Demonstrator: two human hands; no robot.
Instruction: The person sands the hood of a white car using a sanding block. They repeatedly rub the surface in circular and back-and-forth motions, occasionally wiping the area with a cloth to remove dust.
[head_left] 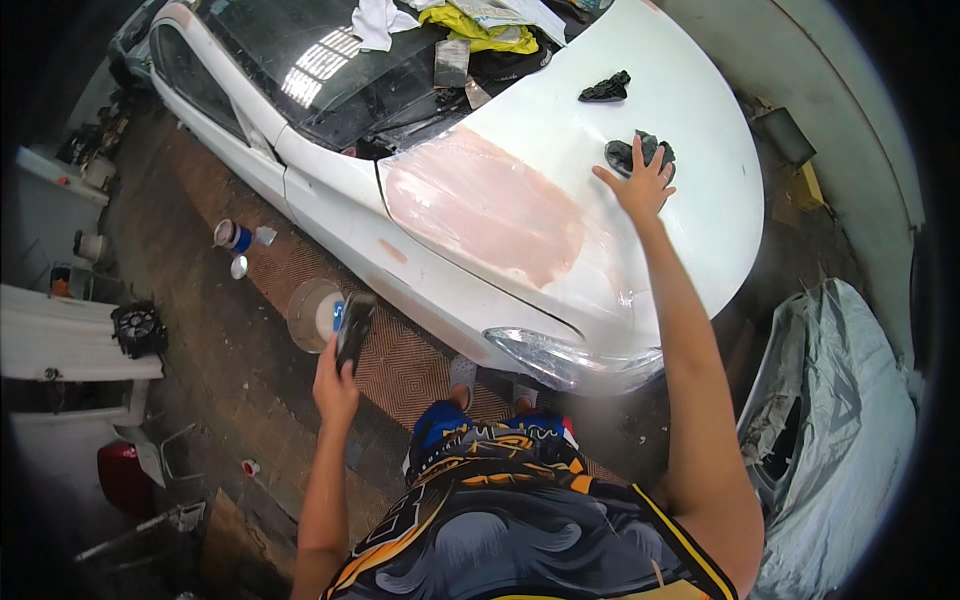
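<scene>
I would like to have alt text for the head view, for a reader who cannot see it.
A person's right hand, fingers spread, is at a black crumpled item on the hood of a white car. The left hand holds a dark, elongated tool beside the car. A large pinkish patch marks the hood.

No wording reads clearly: a blue patch with a pale mark shows beside the dark tool (355,332) in the left hand (335,388), and the printed sheet (498,11) above the windshield (260,60) bears only blurred, partly cut-off lettering.
</scene>
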